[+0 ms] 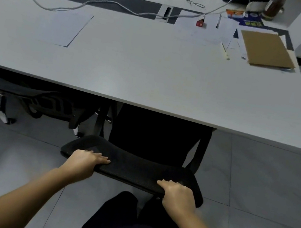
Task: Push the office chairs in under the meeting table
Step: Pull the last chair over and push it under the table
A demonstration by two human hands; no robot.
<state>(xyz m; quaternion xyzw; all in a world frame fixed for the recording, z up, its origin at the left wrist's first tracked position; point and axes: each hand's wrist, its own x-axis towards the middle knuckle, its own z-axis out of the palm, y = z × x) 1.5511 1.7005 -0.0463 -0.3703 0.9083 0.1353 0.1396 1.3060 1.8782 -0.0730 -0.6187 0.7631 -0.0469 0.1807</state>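
Black office chair (133, 168) gripped by its top edge at the meeting table (152, 71)

The mesh top of the backrest is held by both hands: the left hand (85, 160) is wrapped over its left end, the right hand (178, 195) is closed on its right end. The seat is already tucked under the white tabletop, close to the right corner. A second chair (36, 100) is parked under the table further left. A cardboard sheet (264, 49) is lying near the far right edge.

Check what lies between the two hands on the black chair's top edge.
Only bare black mesh headrest shows between the left hand and right hand in the head view.
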